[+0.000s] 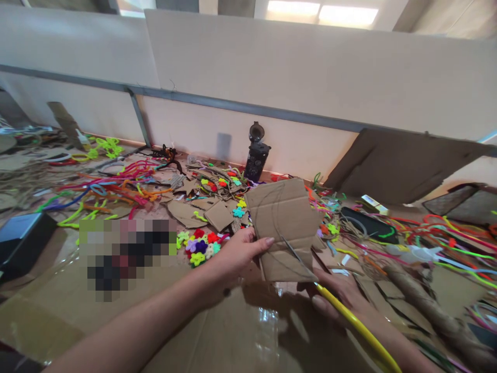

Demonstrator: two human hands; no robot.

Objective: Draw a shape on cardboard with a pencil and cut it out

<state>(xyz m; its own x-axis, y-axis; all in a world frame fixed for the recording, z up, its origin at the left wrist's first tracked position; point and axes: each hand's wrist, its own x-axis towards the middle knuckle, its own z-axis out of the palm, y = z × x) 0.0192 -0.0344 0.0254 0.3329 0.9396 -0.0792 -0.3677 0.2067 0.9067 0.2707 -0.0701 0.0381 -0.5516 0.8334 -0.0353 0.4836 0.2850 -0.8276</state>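
My left hand grips a piece of brown cardboard by its left edge, its thumb lying on the face. Curved pencil lines are drawn on that cardboard. My right hand is closed about a pair of scissors with long yellow handles; its fingers are partly hidden behind them. One blade lies across the front of the cardboard's lower right, and the other is mostly out of sight. To the left of my left hand sits a cluster of colourful pipe-cleaner flowers.
A dark bottle with its lid flipped up stands by the wall. Pipe cleaners and cardboard scraps cover much of the surface. A brown roll lies at right, near a glue bottle. A black box is at left.
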